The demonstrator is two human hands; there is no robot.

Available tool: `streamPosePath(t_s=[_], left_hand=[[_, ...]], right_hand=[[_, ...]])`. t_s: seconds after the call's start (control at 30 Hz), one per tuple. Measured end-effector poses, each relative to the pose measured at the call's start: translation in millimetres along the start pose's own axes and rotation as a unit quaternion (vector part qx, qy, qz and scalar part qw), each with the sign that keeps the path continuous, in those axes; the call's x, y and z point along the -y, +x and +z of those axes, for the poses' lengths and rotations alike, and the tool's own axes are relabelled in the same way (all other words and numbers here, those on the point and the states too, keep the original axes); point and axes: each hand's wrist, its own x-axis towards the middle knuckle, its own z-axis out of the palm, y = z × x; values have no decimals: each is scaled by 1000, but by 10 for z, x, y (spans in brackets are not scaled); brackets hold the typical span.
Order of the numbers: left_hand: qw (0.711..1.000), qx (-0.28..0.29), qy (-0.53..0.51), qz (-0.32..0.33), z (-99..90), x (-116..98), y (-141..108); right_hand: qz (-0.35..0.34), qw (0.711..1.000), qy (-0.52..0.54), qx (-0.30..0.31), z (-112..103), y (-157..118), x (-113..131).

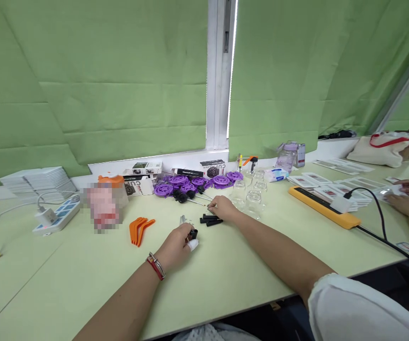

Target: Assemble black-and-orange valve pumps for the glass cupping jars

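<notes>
Closed around a black tubular part (194, 234) is my left hand (181, 241), with something white on one fingertip. My right hand (222, 208) reaches farther out, its fingers pinched at the table beside several black pieces (210, 219); what they hold is too small to name. Thin metal rods (182, 219) lie just beyond my left hand. Orange angled pieces (140, 230) are left of it. Purple wheel-shaped parts (179, 181) and black knobs with metal rods (180, 195) lie behind. Clear glass jars (253, 204) stand right of my right hand.
An orange power strip (323, 207) with a black cable crosses the right side. Another person's hands (408, 199) are at the far right near printed cards (313, 181). At left are a white power strip (58, 217) and a stack of white sheets (35, 182).
</notes>
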Motion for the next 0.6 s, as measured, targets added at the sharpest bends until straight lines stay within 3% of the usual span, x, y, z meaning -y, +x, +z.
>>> streamPosePath(t_s=[0.2, 0.6], left_hand=[[1000, 17, -4, 8, -18, 17, -9], [999, 11, -43, -2, -21, 56, 8]], right_hand=[[29, 997, 2, 70, 22, 270, 106], [43, 993, -24, 106, 34, 340, 121]])
